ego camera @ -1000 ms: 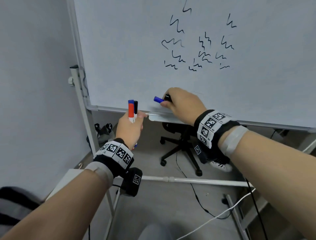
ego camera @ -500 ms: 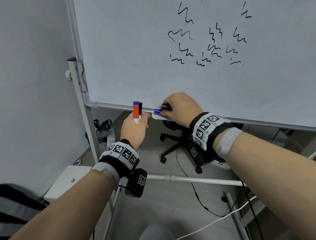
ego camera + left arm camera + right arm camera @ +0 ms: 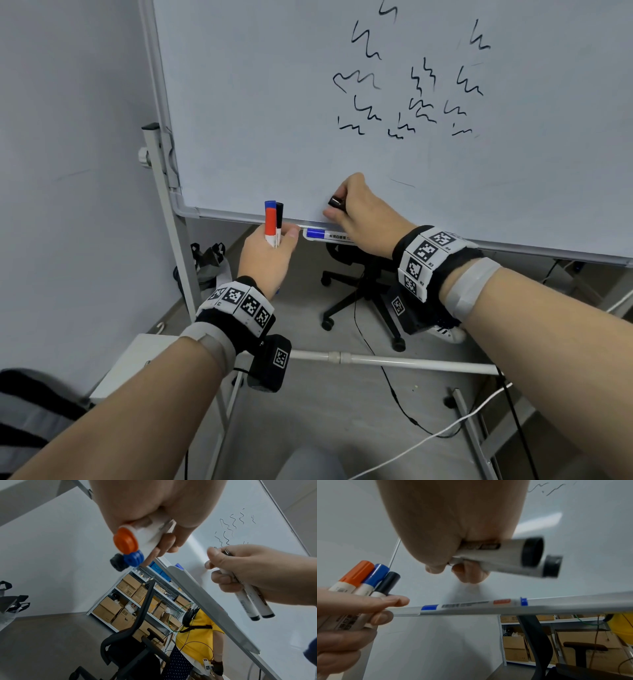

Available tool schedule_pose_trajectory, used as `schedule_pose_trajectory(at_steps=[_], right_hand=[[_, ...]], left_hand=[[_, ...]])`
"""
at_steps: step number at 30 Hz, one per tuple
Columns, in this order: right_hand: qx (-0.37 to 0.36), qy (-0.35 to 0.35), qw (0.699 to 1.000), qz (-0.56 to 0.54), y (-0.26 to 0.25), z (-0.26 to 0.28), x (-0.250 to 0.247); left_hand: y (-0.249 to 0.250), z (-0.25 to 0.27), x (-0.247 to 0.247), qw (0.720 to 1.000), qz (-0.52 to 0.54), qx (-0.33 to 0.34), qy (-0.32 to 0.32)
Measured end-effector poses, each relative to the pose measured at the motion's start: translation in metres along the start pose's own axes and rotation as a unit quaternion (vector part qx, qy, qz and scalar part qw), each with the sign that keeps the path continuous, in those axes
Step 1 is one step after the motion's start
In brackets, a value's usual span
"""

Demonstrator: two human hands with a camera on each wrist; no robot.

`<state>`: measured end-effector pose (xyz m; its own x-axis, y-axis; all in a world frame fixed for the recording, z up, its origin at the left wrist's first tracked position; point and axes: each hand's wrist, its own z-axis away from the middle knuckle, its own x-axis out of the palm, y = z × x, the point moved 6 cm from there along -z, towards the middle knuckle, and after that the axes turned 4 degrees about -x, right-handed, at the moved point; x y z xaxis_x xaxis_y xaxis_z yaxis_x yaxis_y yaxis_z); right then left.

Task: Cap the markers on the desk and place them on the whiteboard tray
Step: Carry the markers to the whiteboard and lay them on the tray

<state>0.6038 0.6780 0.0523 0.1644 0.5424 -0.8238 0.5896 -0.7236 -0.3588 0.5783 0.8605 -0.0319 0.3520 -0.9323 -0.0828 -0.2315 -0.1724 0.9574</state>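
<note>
- We think this is an office with a store room corner.
- We see a big whiteboard (image 3: 342, 102) on a metal stand (image 3: 171, 240), with black squiggles (image 3: 363, 113) drawn on it.
- We see a black office chair (image 3: 363, 294) on wheels behind the board.
- We see metal shelves (image 3: 137, 601) full of brown boxes (image 3: 109, 609).
- We see cables (image 3: 394, 394) lying on the plain grey floor (image 3: 325, 411).

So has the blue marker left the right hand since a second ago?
Yes. The blue marker now lies in the whiteboard tray, below the board's bottom edge; a second ago it was held above that edge. The right hand holds two black markers.
</note>
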Motion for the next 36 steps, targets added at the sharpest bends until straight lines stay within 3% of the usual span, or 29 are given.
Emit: schedule_pose_trajectory(at_steps=[8, 14, 26, 31, 36], right_hand=[[-0.062, 0.037, 0.996, 0.05, -0.008, 0.01, -0.014], [-0.07, -0.031, 0.997, -0.011, -0.017, 0.015, -0.007], [-0.045, -0.085, 0.994, -0.054, -0.008, 0.019, 0.003], [-0.049, -0.1, 0.992, -0.054, -0.006, 0.021, 0.002], [-0.045, -0.101, 0.992, 0.053, 0.009, 0.018, -0.006]], left_hand=[[0.016, 0.012, 0.003, 0.999, 0.004, 0.036, -0.005], [0.023, 0.015, 0.011, 0.995, 0.067, 0.023, -0.071], [0.037, 0.022, 0.016, 0.986, 0.092, 0.049, -0.129], [0.03, 0.014, 0.011, 0.993, 0.067, 0.044, -0.088], [0.015, 0.006, 0.005, 0.998, 0.047, 0.027, -0.023]])
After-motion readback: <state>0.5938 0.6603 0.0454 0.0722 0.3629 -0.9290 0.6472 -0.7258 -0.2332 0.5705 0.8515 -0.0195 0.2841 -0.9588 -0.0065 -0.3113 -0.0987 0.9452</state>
